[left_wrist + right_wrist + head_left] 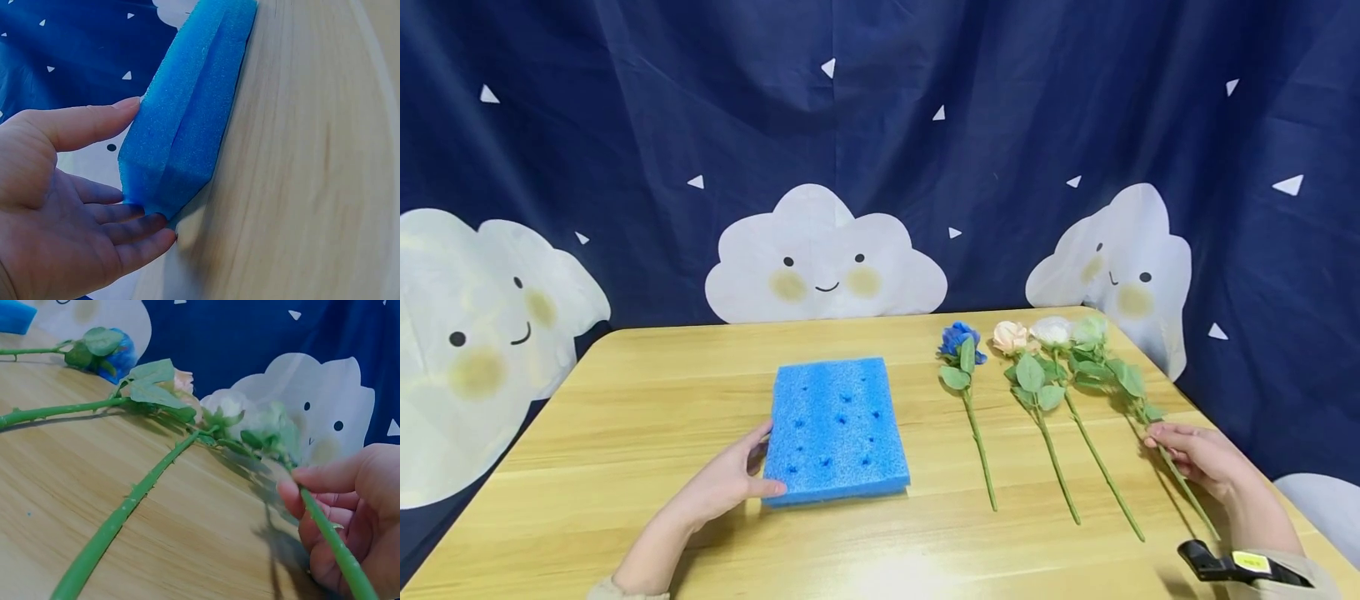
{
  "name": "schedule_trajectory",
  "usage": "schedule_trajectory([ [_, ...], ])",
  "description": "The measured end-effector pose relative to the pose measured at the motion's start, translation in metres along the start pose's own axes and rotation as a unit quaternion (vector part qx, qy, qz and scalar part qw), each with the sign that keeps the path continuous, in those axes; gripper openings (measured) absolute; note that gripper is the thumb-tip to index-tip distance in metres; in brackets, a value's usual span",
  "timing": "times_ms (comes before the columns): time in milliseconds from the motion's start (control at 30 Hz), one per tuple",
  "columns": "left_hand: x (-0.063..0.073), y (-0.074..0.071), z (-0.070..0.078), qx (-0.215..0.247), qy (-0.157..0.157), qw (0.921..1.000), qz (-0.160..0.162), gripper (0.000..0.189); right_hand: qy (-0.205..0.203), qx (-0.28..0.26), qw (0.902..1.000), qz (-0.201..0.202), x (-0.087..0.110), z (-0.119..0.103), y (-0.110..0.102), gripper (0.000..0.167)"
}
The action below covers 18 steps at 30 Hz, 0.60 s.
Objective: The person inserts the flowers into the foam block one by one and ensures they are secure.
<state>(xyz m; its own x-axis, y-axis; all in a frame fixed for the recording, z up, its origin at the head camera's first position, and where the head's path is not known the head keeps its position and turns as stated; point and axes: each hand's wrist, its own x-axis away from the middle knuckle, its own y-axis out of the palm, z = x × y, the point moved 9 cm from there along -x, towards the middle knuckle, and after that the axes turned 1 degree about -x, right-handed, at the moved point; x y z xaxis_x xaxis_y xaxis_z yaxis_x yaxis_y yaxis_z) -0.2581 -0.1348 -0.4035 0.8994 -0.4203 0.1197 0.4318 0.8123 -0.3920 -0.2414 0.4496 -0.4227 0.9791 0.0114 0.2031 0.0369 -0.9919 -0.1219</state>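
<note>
A blue foam block [838, 429] with several small holes in its top lies left of the middle of the table. My left hand [722, 479] holds its near left corner, thumb on the top edge and fingers along the side; in the left wrist view the fingertips reach the block's lower edge. At the right, my right hand [1198, 454] pinches the green stem of a pale green artificial rose [1090, 332] between thumb and fingers. That stem [334, 540] casts a shadow on the table in the right wrist view.
Left of the held rose lie a white rose [1052, 331], a peach rose [1012, 337] and a blue rose [958, 340], stems toward me. Behind the wooden table [647, 392] hangs a dark blue curtain [880, 125] with smiling clouds.
</note>
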Motion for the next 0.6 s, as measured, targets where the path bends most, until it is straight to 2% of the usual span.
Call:
schedule_trajectory([
  [100,0.0,0.0,0.0,-0.003,0.002,1.0,0.001,0.1,-0.028,-0.076,0.9963,-0.028,-0.001,-0.006,0.005,0.033],
  [267,0.001,-0.001,0.002,-0.007,0.007,0.9999,0.003,0.099,-0.09,-0.173,0.9776,-0.078,-0.002,-0.024,0.018,0.031],
  [367,0.001,-0.001,0.002,-0.012,0.008,0.9999,0.004,0.099,-0.12,-0.196,0.9673,-0.107,-0.001,-0.036,0.027,0.032],
  [467,0.001,-0.001,0.002,-0.018,0.008,0.9998,0.006,0.099,-0.141,-0.2,0.9611,-0.128,-0.001,-0.047,0.037,0.033],
  [600,0.002,-0.002,0.002,-0.023,0.005,0.9997,0.009,0.099,-0.155,-0.178,0.9643,-0.119,-0.002,-0.059,0.047,0.031],
])
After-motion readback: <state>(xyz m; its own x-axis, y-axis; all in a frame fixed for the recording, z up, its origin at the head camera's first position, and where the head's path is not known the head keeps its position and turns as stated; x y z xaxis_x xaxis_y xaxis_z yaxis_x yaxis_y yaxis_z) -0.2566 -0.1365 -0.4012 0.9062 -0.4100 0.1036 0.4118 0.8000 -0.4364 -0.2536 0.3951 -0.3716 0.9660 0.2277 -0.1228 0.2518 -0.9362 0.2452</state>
